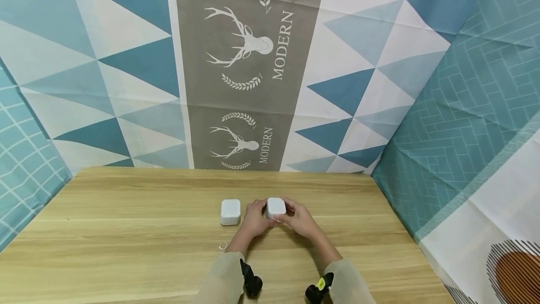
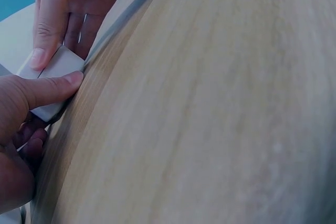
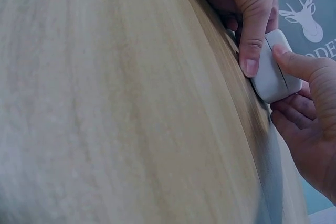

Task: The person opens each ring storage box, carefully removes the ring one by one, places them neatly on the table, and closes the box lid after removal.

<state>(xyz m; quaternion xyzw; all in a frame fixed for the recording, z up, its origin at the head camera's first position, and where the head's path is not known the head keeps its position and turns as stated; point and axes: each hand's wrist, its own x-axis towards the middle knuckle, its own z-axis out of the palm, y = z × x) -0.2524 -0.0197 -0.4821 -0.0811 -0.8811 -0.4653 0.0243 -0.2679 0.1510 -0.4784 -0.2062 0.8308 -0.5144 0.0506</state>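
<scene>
Nearest the camera, pale sleeves [image 1: 221, 278] are stretched over the broad wooden table [image 1: 126, 257], where more room is left sideways than toward the back edge. By the left hand [image 1: 254, 219] on its lower part and the right hand [image 1: 299, 219] on its upper, a seamed white box [image 1: 276, 206] is grasped, probably for steadiness. Another white box [image 1: 230, 212] is set just to the left; a small ring [image 1: 220, 247], beside the left forearm [image 1: 239, 242].

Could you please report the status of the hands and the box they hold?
Left hand, right hand: both gripping box. Box looks closed. Second box and ring at left; nothing seen blocking.
</scene>
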